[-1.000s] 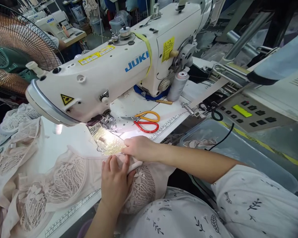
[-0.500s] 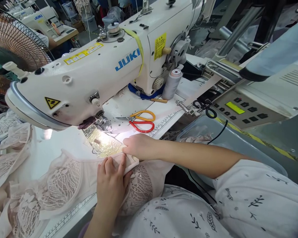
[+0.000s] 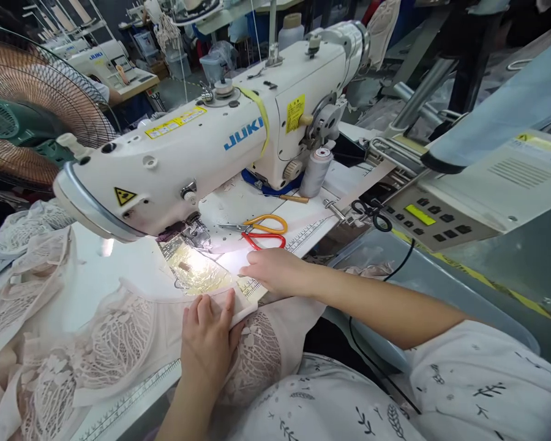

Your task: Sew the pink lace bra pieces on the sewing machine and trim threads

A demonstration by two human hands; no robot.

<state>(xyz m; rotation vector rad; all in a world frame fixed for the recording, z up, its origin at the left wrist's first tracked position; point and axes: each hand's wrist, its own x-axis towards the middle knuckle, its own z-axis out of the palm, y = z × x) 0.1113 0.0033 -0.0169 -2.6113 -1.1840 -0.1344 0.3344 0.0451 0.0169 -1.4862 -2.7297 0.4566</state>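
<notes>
A pale pink lace bra (image 3: 114, 343) lies across the front of the sewing table and drapes over its edge. My left hand (image 3: 209, 337) grips its plain band, the fingers on top and the thumb beside the lace cup. Just right of the band, my right hand (image 3: 275, 269) is closed above the table's ruler marking, its fingertips mostly hidden. Whatever it might hold cannot be made out. The needle area of a white JUKI sewing machine (image 3: 197, 236) is lit, with a shiny yellowish taped patch (image 3: 195, 266) in front of it.
Scissors (image 3: 261, 231) with orange and red handles lie behind my right hand. A grey thread cone (image 3: 316, 174) stands by the machine. At right are a control box (image 3: 441, 214) and a plastic bin (image 3: 496, 324). More bras (image 3: 27, 275) and a fan (image 3: 22, 122) are at left.
My right hand has moved right, off the bra's band, uncovering ruler marks. My left hand stays on the band. The camera view has shifted, showing more of the background.
</notes>
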